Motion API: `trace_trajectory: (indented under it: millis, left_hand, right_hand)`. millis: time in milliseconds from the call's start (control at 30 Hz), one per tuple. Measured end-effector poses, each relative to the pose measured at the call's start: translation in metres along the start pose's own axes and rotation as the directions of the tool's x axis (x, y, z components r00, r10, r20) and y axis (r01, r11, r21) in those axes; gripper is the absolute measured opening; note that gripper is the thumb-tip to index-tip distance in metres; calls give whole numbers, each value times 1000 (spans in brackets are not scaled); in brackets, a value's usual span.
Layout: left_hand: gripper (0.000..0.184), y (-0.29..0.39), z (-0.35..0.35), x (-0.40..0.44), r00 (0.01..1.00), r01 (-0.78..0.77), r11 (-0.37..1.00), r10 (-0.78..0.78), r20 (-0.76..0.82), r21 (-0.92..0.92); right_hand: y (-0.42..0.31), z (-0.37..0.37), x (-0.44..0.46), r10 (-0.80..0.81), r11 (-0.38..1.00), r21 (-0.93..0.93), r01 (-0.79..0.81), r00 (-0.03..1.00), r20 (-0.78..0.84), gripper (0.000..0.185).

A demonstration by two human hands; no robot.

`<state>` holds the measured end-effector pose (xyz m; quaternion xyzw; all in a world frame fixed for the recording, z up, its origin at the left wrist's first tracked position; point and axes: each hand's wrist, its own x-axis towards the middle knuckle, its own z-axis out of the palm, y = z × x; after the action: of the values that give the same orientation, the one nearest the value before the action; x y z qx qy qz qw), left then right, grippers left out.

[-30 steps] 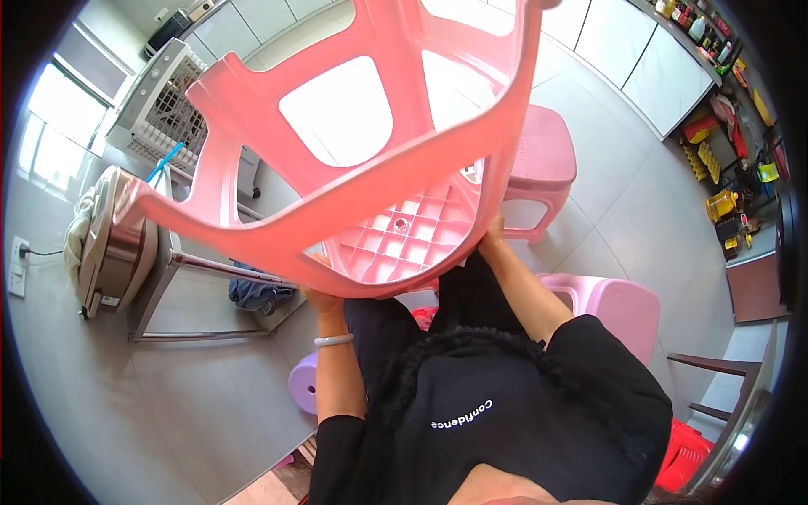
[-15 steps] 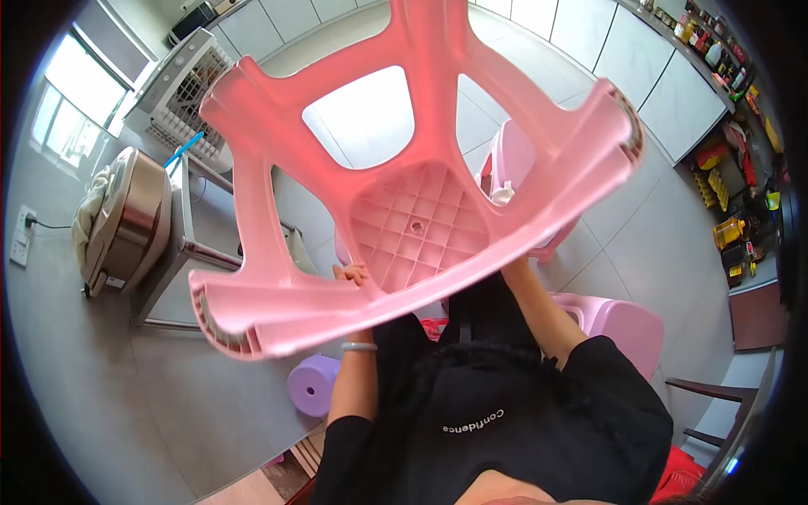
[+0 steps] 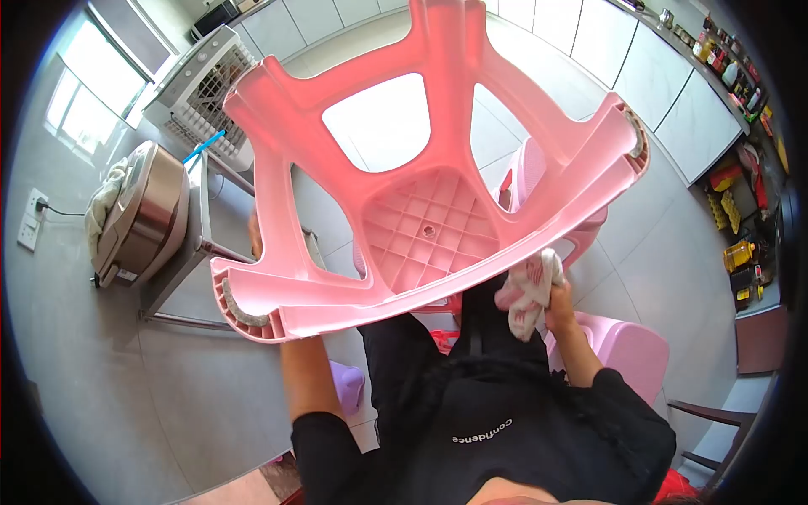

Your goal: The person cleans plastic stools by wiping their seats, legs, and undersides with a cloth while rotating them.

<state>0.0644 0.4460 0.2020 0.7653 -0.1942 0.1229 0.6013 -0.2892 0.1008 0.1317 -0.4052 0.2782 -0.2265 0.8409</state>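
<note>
A pink plastic stool (image 3: 383, 303) is tilted in front of me, its legs spread outward and the gridded underside of its seat (image 3: 431, 231) facing me. My left hand (image 3: 255, 235) grips the stool's left leg from the outside; only a small part of the hand shows past the edge, and the forearm passes behind the stool. On the other side, my right hand (image 3: 560, 308) holds a crumpled white cloth (image 3: 528, 295) with red-pink markings, just below the stool's right lower edge.
Another pink stool (image 3: 619, 349) stands at my right, and a purple stool (image 3: 347, 385) is low at my left. A rice cooker (image 3: 145, 219) sits beside a metal-framed table (image 3: 202, 252). Bottles line the counter (image 3: 673, 55) at right, near a dark chair arm (image 3: 711, 411).
My left hand has moved from the seat's underside edge to the outside of the left leg. My right hand has come out from behind the stool, showing the cloth.
</note>
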Motion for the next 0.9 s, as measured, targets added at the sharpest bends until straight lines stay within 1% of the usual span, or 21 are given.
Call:
trace_trajectory:
  millis: [33,100,133,167,200,233,267,300,333,400,433,467,500,533,600,667,733,767,833,900]
  left_hand:
    - [33,23,-4,19,996,-84,990,82,25,113]
    - [39,62,-8,55,971,-239,928,221,95,286]
    - [43,81,-10,72,953,-303,887,274,131,349]
    - [47,96,-9,86,936,-351,849,311,165,394]
    - [48,110,-2,98,967,-207,949,161,198,239]
    - [49,123,5,110,974,-29,995,7,226,94]
    - [50,129,10,116,949,154,987,-133,287,-49]
    - [49,130,13,117,953,121,992,-126,276,38]
    - [49,130,15,118,957,86,989,-116,265,124]
    - [49,120,15,124,968,11,965,-76,239,264]
    - [48,105,12,127,973,-29,946,-48,226,322]
    - [48,97,10,130,976,-67,922,-19,217,382]
    - [46,97,10,133,971,-88,889,-25,239,449]
    - [45,99,10,132,969,-97,886,-20,247,454]
    - [44,109,14,129,966,-119,878,-6,260,463]
    - [43,124,16,118,975,-94,883,-13,222,460]
    - [43,125,15,117,977,-78,894,-19,212,441]
    - [45,125,16,118,975,-48,903,-49,214,427]
    - [48,122,17,121,970,13,918,-107,217,396]
    - [56,102,14,127,975,-43,916,-49,217,400]
  right_hand:
    - [0,0,-10,87,994,58,-90,995,50,36]
    - [17,-4,-23,188,980,27,-195,966,176,39]
    - [23,-5,-25,236,970,7,-245,943,235,42]
    - [29,0,-26,258,965,-31,-261,921,291,49]
    - [19,33,-33,238,965,51,-258,940,243,37]
    - [14,53,-32,208,971,50,-234,930,303,37]
    - [12,68,-28,178,976,50,-210,914,364,38]
    - [16,83,-17,168,977,69,-204,923,347,39]
    - [17,96,-5,142,978,89,-191,909,392,38]
    - [13,138,19,17,980,172,-101,903,429,38]
    - [14,150,39,-357,838,-163,520,750,557,39]
    - [12,174,51,-398,816,-146,560,726,561,41]
    - [10,198,63,-438,791,-130,598,701,563,42]
    - [6,236,66,-160,976,206,77,891,425,43]
    - [19,271,101,-270,961,188,202,826,495,48]
    - [16,316,113,-261,955,263,136,804,533,54]
    - [18,357,130,-382,924,178,338,788,483,60]
    - [18,373,137,-472,876,173,451,724,502,62]
    - [9,405,145,-628,736,174,654,563,537,64]
    - [-7,429,144,-676,649,168,742,461,576,63]
